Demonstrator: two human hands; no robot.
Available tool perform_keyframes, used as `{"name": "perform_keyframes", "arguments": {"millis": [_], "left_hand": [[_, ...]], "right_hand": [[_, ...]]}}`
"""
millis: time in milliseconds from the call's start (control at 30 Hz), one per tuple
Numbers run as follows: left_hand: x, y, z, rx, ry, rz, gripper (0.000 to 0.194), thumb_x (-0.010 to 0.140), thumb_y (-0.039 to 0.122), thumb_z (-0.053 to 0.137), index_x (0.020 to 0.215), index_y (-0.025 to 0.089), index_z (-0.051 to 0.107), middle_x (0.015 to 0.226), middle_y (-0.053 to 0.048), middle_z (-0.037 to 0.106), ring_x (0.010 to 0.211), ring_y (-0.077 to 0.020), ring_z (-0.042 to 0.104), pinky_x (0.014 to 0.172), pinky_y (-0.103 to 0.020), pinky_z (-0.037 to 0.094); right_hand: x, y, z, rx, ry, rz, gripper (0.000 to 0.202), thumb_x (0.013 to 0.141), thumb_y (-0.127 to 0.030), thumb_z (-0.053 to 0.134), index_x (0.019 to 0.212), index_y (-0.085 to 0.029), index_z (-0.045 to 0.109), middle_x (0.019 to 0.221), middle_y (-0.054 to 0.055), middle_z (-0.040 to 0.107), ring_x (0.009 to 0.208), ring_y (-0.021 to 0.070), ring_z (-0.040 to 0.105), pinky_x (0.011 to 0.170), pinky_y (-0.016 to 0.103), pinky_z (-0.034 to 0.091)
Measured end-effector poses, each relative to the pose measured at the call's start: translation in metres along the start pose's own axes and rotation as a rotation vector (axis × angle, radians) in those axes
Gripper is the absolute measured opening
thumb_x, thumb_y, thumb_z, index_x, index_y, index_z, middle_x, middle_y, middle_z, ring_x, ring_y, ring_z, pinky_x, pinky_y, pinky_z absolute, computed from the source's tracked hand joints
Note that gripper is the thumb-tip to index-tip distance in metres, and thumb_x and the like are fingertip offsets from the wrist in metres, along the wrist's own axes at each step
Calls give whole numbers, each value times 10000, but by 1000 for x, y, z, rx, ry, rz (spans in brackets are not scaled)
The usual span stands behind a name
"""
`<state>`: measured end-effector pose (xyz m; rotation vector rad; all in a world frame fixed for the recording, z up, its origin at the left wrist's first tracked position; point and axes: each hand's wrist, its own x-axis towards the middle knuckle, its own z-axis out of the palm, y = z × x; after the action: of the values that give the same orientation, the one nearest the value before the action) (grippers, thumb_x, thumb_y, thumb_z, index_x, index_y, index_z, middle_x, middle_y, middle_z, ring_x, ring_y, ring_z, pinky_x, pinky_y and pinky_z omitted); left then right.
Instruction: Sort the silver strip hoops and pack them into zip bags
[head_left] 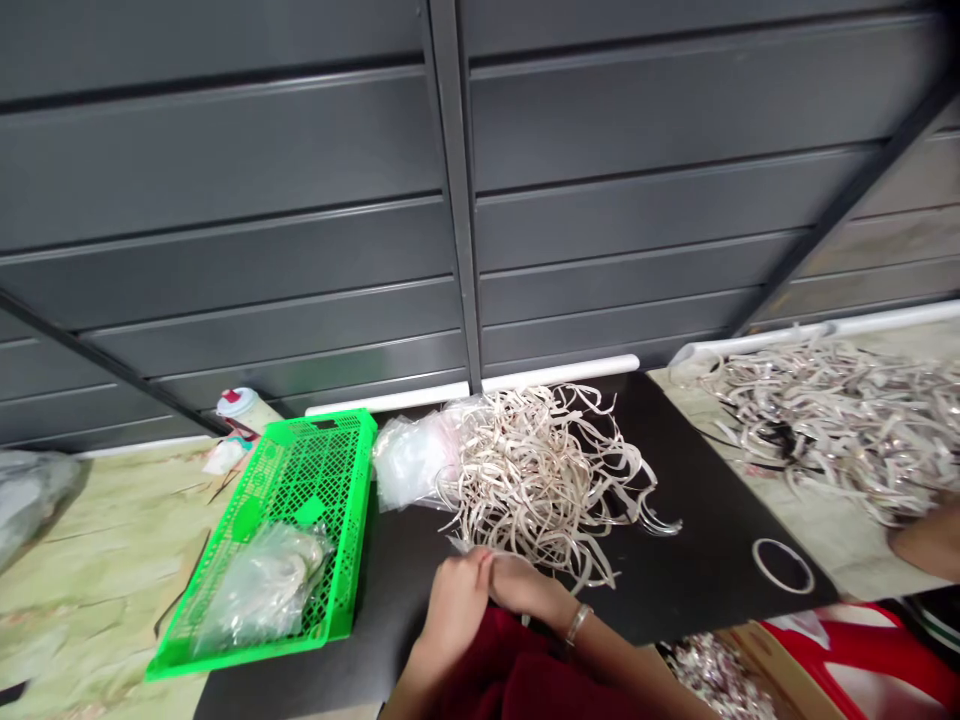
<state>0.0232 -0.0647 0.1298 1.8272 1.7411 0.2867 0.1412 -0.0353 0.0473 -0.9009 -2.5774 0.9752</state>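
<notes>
My left hand (454, 598) and my right hand (521, 583) are together at the near side of the black table mat (420, 560), fingers closed and touching. A pale, thin edge shows at the fingertips; what it belongs to is mostly hidden by the hands. Just beyond them lies a tangled heap of curved off-white strips (536, 470), some with shiny ends. Clear plastic bags (416, 460) lie flat against the heap's left side. A bracelet circles my right wrist.
Left stands a green plastic basket (349, 540) containing bagged curved strips (262, 585). A lidded cup (247, 408) is behind it. Right are a white ring (782, 566), another strip heap (847, 420) and another person's arm (928, 540). Below sits a cardboard box (780, 670). Grey panels (300, 240) border the back.
</notes>
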Motion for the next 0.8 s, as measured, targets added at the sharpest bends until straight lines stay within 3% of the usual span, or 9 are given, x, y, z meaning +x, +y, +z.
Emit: {"name": "perform_keyframes", "arguments": {"millis": [167, 300, 433, 500, 633, 700, 800], "left_hand": [[0, -26, -5, -253, -47, -121, 430, 874, 395, 349, 617, 182, 621, 548, -42, 677, 483, -179, 640, 548, -241, 440], [-3, -37, -7, -408, -59, -177, 423, 821, 489, 421, 601, 180, 609, 520, -32, 664, 502, -190, 642, 527, -243, 429], [-5, -37, -18, -392, -52, -47, 217, 747, 348, 564, 672, 172, 668, 585, -17, 671, 569, -181, 619, 553, -239, 407], [-6, -35, -24, -329, 12, 46, 161, 729, 291, 593, 634, 185, 668, 609, -13, 646, 596, -173, 592, 575, -242, 397], [-6, -31, -33, -326, 228, 199, 258, 797, 323, 544, 599, 196, 650, 746, -50, 613, 740, -195, 583, 673, -274, 428], [-8, -27, -34, -427, 252, 253, 289, 843, 349, 498, 657, 194, 655, 857, -73, 630, 818, -204, 589, 724, -283, 442], [-12, -19, -35, -578, 252, 218, 347, 899, 392, 416, 776, 184, 664, 863, -75, 659, 787, -193, 599, 717, -279, 451]], "right_hand": [[-21, -24, -31, 99, 22, 2, 238, 940, -204, 401, 980, -162, 631, 1005, 59, 681, 924, 175, 613, 844, 262, 448], [-33, -31, -41, -33, 10, 68, 178, 890, -209, 487, 942, -189, 656, 948, 58, 706, 861, 196, 628, 766, 258, 441], [-35, -32, -46, -146, 88, 187, 202, 900, -195, 475, 861, -192, 674, 860, 56, 718, 770, 187, 642, 675, 249, 420], [-37, -32, -52, -148, 140, 181, 194, 903, -220, 489, 838, -193, 670, 838, 48, 715, 751, 182, 644, 648, 245, 409], [-42, -33, -70, -106, 192, 95, 154, 898, -244, 528, 825, -205, 657, 757, 16, 701, 669, 153, 631, 610, 232, 398], [-46, -36, -80, -63, 254, 70, 144, 899, -253, 537, 828, -214, 657, 732, 4, 693, 639, 141, 623, 603, 228, 410], [-50, -38, -93, -9, 483, 19, 144, 910, -234, 514, 896, -213, 655, 802, 36, 694, 734, 159, 635, 678, 255, 464]]}}
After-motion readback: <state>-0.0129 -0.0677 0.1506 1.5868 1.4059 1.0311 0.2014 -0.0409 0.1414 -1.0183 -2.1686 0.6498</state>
